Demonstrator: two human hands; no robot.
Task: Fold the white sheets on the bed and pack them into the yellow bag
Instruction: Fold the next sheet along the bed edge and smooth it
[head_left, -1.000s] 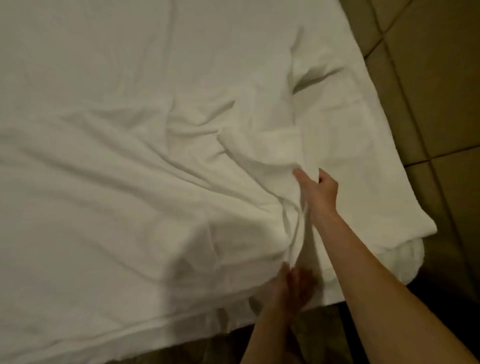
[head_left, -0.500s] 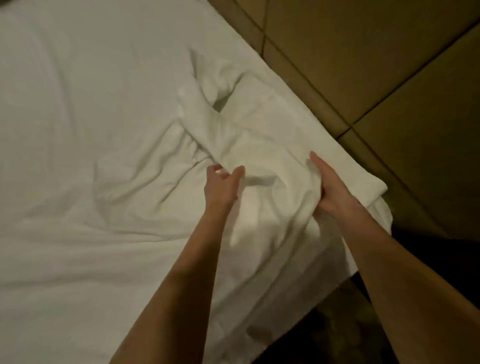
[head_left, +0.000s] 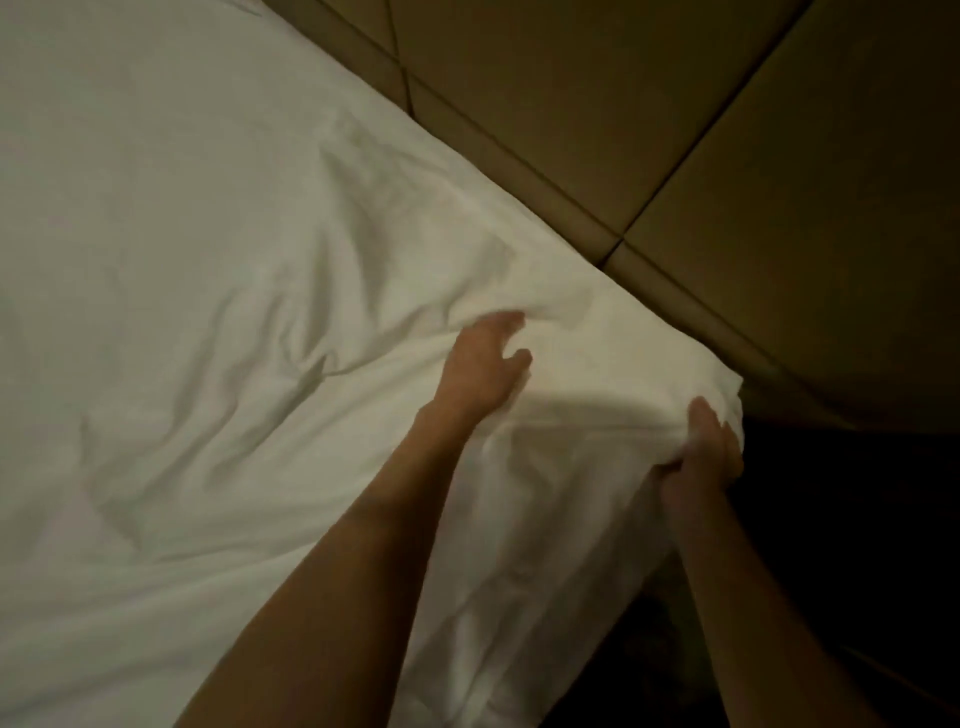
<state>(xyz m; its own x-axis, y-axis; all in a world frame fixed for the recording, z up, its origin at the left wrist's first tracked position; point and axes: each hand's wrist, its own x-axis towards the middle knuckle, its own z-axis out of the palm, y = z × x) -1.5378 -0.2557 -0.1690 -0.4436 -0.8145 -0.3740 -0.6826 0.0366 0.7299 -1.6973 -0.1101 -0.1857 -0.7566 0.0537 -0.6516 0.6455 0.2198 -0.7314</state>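
Sheet (head_left: 218, 270), soft and creased; right hand (head_left: 701, 457) bunches its near-right corner, left hand (head_left: 483, 369) pinches a fold.

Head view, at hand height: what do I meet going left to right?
Sheet → left hand → right hand gripping the sheet's corner → dark floor.

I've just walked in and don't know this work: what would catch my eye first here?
A big rumpled white sheet fills the left and middle. Two bare arms reach in from below: the right hand grips the sheet's corner at the bed's edge, and the left hand holds a fold in the middle. Brown floor tiles show at upper right.
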